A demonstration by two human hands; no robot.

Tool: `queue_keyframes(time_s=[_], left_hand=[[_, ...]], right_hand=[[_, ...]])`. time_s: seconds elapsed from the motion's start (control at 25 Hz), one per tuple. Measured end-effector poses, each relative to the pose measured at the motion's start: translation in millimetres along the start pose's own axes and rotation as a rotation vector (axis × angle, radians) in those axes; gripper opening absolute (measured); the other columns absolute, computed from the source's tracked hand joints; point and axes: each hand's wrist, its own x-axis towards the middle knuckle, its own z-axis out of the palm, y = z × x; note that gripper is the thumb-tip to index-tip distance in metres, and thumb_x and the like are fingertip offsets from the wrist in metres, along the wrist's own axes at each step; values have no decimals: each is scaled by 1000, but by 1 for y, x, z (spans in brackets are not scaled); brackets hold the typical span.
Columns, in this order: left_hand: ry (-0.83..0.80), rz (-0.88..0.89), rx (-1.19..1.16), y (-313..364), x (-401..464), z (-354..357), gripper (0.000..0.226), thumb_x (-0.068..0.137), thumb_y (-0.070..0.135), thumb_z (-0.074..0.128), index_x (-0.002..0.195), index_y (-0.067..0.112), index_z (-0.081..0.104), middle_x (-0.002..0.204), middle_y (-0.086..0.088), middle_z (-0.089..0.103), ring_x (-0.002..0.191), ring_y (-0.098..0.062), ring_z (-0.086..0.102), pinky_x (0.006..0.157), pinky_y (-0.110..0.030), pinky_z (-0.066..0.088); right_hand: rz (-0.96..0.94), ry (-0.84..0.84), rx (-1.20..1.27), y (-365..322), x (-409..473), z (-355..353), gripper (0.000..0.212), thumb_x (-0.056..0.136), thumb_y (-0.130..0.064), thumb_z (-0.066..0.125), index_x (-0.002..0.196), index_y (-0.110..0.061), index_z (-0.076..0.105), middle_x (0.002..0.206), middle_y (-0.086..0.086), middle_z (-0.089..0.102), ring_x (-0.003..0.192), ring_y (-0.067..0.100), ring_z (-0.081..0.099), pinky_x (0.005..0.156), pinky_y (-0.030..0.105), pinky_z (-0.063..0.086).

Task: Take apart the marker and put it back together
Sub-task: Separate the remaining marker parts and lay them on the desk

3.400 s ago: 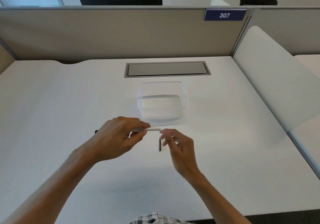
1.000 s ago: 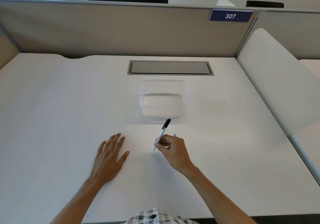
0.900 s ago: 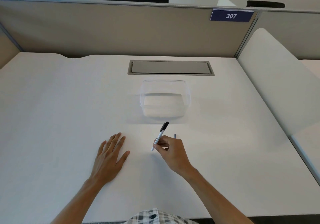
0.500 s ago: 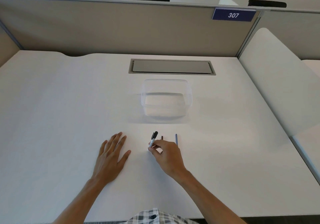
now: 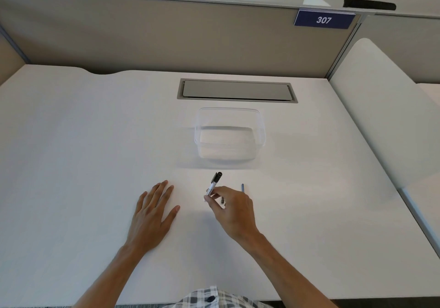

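Note:
My right hand (image 5: 232,208) pinches the white marker body (image 5: 213,184) near its lower end; its black capped end (image 5: 218,176) points up and away toward the container. A thin blue-grey stick-like part (image 5: 242,187) lies on the table just beyond my right hand. A small dark part (image 5: 222,199) shows under my right fingers, mostly hidden. My left hand (image 5: 153,210) rests flat on the table to the left, fingers spread, holding nothing.
An empty clear plastic container (image 5: 262,129) stands on the white desk (image 5: 83,152) just beyond the marker. Behind it is a grey cable hatch (image 5: 237,90). Beige partition walls with a "307" sign (image 5: 324,19) close the back; a white divider (image 5: 385,107) rises on the right.
My right hand lowered the marker toward the table half a second ago and has now tilted it up again. The left hand, earlier holding the marker body, stays flat on the table.

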Motion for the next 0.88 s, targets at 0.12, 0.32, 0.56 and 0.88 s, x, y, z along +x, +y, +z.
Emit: queue_keyframes(time_s=[0.12,0.32,0.56,0.88], left_hand=[[10,5,-1,-1,0,1,64,93,57,22,147,22,33,157,1,28,144,-18,24,117,-41,18],[15,4,6,-1,0,2,63,93,56,24,146,23,33,156,1,29,144,-17,24,117,-41,17],[13,7,13,-2,0,2,62,94,56,25,146,23,32,157,1,28,144,-17,23,117,-40,16],[9,3,8,-2,0,3,63,93,56,24,147,24,30,157,2,27,145,-17,22,117,-40,17]], right_hand=[[-24,16,-9,-2,-4,3,10,89,-35,68,94,-28,74,87,-12,76,76,6,59,61,25,43],[-27,-38,-67,5,-9,10,15,92,-36,66,100,-28,74,94,-12,77,77,8,66,61,20,32],[-67,-8,-73,4,-7,7,14,90,-32,69,99,-24,75,91,-10,77,77,11,69,62,24,43],[-146,164,-61,-5,0,-3,5,84,-29,76,85,-24,75,77,-13,74,76,5,56,57,5,29]])
